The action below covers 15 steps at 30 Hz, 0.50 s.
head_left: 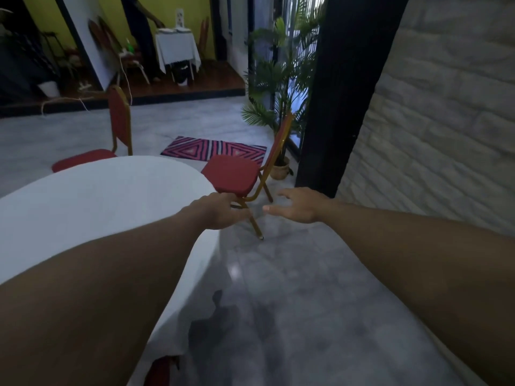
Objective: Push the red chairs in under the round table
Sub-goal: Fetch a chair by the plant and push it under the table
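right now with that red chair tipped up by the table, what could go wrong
1. The near red chair looks tilted, its front leg planted on the shiny floor; it might slip or topple.
2. Neither the left hand nor the right hand clearly grips it.
3. Pushed in, it may snag the white tablecloth.

**Both arms stretched forward, hands apart**

Both bare forearms reach forward from the bottom corners and converge toward the middle of the view. The left hand [223, 211] is palm down with its fingers curled downward; what they close on cannot be told. The right hand [296, 206] is spread, palm down and turned slightly inward, fingers loosely extended and pointing left, holding nothing. The hands are near each other without touching.
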Motion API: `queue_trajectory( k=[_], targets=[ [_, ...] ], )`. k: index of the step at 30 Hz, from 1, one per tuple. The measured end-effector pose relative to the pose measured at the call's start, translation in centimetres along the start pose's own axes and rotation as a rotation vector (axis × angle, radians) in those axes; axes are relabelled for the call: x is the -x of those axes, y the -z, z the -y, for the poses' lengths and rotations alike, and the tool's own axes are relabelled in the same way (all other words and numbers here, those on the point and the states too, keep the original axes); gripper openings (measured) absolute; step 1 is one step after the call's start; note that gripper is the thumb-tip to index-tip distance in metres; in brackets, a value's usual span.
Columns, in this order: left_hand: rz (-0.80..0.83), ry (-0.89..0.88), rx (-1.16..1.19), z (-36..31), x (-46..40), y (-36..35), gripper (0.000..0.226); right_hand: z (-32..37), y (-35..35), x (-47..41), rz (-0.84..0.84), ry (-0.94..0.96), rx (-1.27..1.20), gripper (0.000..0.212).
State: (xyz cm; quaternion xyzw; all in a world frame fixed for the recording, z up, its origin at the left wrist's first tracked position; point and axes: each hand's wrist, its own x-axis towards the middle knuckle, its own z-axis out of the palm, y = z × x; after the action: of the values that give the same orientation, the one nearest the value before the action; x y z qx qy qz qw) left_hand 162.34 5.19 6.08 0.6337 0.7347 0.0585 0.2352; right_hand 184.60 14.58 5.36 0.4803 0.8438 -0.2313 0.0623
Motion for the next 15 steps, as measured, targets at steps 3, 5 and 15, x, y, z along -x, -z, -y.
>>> queue_trajectory(
  k=[3, 5, 15],
  targets=[
    [-0.003, 0.015, -0.003, -0.9, -4.0, 0.4, 0.073, -2.5, 1.8, -3.2, 0.011, 0.018, -0.003, 0.112],
    [0.002, 0.041, -0.004, -1.9, -7.2, 0.5, 0.082, -4.3, 3.3, -5.5, 0.021, 0.027, 0.011, 0.115],
    [-0.005, 0.159, 0.008, -7.2, -22.8, 0.3, 0.12, -14.1, 11.5, -16.0, 0.069, 0.14, 0.058, 0.103]
  ],
)
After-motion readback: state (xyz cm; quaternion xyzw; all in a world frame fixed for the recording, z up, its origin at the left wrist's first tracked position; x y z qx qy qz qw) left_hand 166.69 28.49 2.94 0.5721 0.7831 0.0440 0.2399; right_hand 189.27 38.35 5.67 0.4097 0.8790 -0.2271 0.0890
